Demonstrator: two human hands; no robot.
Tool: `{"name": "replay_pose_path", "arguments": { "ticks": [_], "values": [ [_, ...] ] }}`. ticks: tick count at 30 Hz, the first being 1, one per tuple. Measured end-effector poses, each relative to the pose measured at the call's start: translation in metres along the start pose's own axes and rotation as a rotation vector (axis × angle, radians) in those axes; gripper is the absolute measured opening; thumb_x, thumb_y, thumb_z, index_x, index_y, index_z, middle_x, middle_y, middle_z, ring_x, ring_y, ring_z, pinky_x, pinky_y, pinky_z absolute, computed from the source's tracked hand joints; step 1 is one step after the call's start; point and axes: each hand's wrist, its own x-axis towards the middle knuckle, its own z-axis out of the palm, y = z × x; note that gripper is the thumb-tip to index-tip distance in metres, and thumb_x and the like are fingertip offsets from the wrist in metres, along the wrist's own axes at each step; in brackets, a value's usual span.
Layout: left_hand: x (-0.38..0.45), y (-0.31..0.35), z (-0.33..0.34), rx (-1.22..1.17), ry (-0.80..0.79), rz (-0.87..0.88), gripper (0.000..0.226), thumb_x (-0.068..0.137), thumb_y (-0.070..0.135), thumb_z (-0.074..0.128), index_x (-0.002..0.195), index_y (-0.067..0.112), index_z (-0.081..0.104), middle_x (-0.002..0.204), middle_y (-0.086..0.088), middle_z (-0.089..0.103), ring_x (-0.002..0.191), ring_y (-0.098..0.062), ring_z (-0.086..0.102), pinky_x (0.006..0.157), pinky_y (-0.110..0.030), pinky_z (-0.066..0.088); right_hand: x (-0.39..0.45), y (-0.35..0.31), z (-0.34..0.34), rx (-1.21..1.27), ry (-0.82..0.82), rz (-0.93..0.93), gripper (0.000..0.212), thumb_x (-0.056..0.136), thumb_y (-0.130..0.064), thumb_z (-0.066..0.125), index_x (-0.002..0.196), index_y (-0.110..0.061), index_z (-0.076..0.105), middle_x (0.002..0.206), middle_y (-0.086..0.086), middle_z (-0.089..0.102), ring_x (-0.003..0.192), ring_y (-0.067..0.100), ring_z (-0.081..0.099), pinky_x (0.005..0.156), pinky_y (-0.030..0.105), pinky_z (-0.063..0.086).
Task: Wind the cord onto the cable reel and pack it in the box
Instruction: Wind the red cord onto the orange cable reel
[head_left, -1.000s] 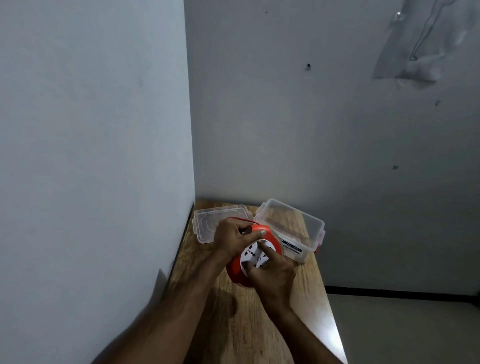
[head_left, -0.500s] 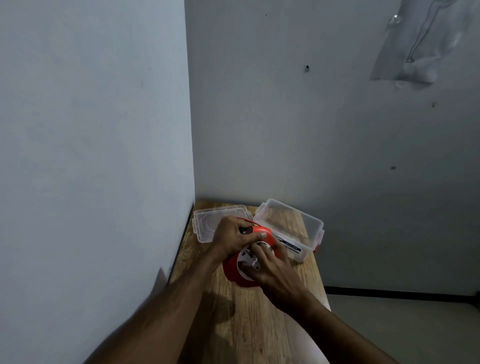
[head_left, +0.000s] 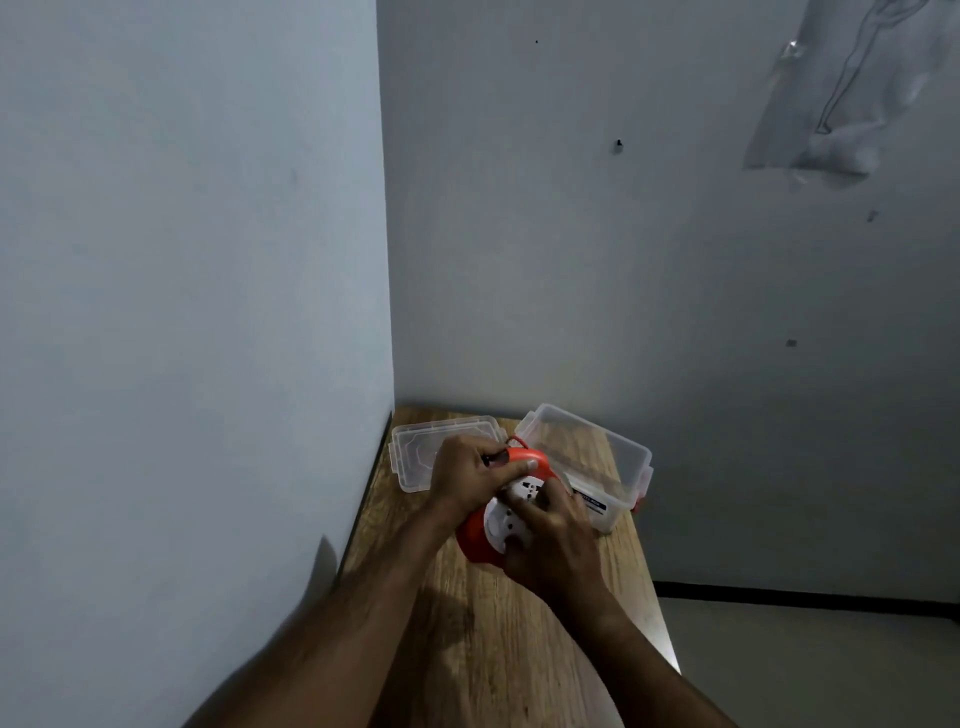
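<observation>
An orange cable reel (head_left: 475, 532) with a white socket face (head_left: 501, 522) is held tilted above the wooden table (head_left: 493, 649). My left hand (head_left: 467, 475) grips its upper rim, thumb on the orange edge. My right hand (head_left: 553, 540) is pressed on the white face and lower right side, fingers curled over it. A small loop of orange cord (head_left: 514, 441) shows just behind the reel's top. The clear plastic box (head_left: 597, 457) stands open behind the reel, to the right. Its clear lid (head_left: 415, 457) lies flat to the left of it.
The table fills a corner: a white wall (head_left: 197, 312) runs along its left edge and a grey wall (head_left: 623, 260) stands behind it. The table's right edge drops to a pale floor (head_left: 805, 670) with a dark skirting strip.
My right hand has slid down and around the white face of the reel, from fingertips on its middle to covering its lower right. The reel sits slightly lower. My left hand keeps its grip.
</observation>
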Motion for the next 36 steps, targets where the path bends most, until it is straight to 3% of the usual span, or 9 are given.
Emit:
{"name": "replay_pose_path", "arguments": {
  "ticks": [5,7,10,15,18,21,24,28,36],
  "values": [
    [-0.003,0.0,0.002,-0.034,0.054,-0.043,0.048,0.078,0.061,0.077,0.087,0.015,0.082,0.077,0.0,0.078,0.068,-0.014,0.073,0.066,-0.041,0.062,-0.001,-0.017,0.007,0.215,0.132,0.323,0.06,0.075,-0.051,0.077,0.128,-0.026,0.066,0.109,0.001,0.075,0.091,0.013,0.071,0.085,0.04,0.061],
    [-0.003,0.002,0.003,-0.018,0.058,-0.021,0.043,0.079,0.056,0.08,0.093,0.015,0.083,0.082,0.001,0.08,0.067,-0.006,0.072,0.065,-0.031,0.062,0.0,-0.028,0.009,0.318,0.208,0.46,0.059,0.072,-0.039,0.085,0.127,-0.024,0.069,0.105,0.0,0.077,0.083,0.009,0.072,0.084,0.039,0.063],
    [-0.005,0.005,0.003,0.012,0.073,-0.008,0.038,0.081,0.044,0.084,0.104,0.013,0.082,0.094,-0.002,0.081,0.071,0.004,0.069,0.068,-0.016,0.059,0.002,-0.042,0.009,0.478,0.308,0.692,0.064,0.066,-0.024,0.093,0.125,-0.019,0.071,0.118,0.007,0.074,0.102,0.02,0.072,0.09,0.042,0.061],
    [-0.004,0.002,0.004,0.067,0.06,-0.013,0.039,0.08,0.05,0.082,0.099,0.015,0.083,0.085,0.001,0.081,0.07,-0.006,0.072,0.066,-0.028,0.062,0.004,-0.051,0.011,0.614,0.318,0.897,0.066,0.067,-0.019,0.094,0.128,-0.018,0.069,0.131,0.008,0.068,0.118,0.024,0.064,0.089,0.03,0.054],
    [-0.001,-0.005,0.0,0.053,0.039,-0.031,0.037,0.081,0.049,0.082,0.096,0.015,0.083,0.085,0.002,0.08,0.068,-0.001,0.07,0.064,-0.023,0.058,0.0,-0.043,0.007,0.493,0.26,0.676,0.062,0.073,-0.03,0.091,0.129,-0.018,0.069,0.123,0.004,0.072,0.106,0.011,0.067,0.078,0.01,0.047],
    [0.0,-0.008,-0.005,0.019,0.042,-0.054,0.035,0.081,0.048,0.082,0.096,0.016,0.083,0.088,0.002,0.081,0.074,-0.002,0.073,0.069,-0.027,0.063,-0.007,-0.022,0.004,0.089,0.217,0.17,0.049,0.082,-0.03,0.084,0.125,-0.013,0.068,0.105,0.007,0.076,0.086,0.016,0.073,0.072,0.027,0.061],
    [0.003,-0.005,-0.008,0.021,0.004,-0.05,0.04,0.081,0.046,0.083,0.105,0.014,0.082,0.097,0.002,0.081,0.078,0.001,0.072,0.072,-0.022,0.062,-0.008,-0.002,0.002,-0.174,0.086,-0.255,0.056,0.079,-0.027,0.083,0.129,-0.019,0.059,0.118,0.01,0.064,0.105,0.026,0.066,0.084,0.047,0.06],
    [0.007,-0.003,-0.009,0.02,-0.016,-0.043,0.037,0.079,0.048,0.084,0.098,0.016,0.083,0.086,0.005,0.08,0.072,0.006,0.07,0.066,-0.015,0.056,0.006,0.009,-0.006,-0.292,-0.168,-0.3,0.075,0.074,-0.025,0.083,0.141,-0.031,0.05,0.147,0.013,0.044,0.137,0.034,0.042,0.101,0.059,0.047],
    [0.013,-0.003,-0.015,0.023,-0.046,-0.036,0.039,0.078,0.053,0.083,0.098,0.019,0.084,0.086,0.007,0.08,0.075,-0.001,0.073,0.072,-0.033,0.064,0.016,0.005,-0.014,-0.329,-0.246,-0.339,0.079,0.078,-0.027,0.08,0.148,-0.031,0.042,0.15,0.015,0.041,0.138,0.034,0.044,0.105,0.056,0.043]
  ]
}}
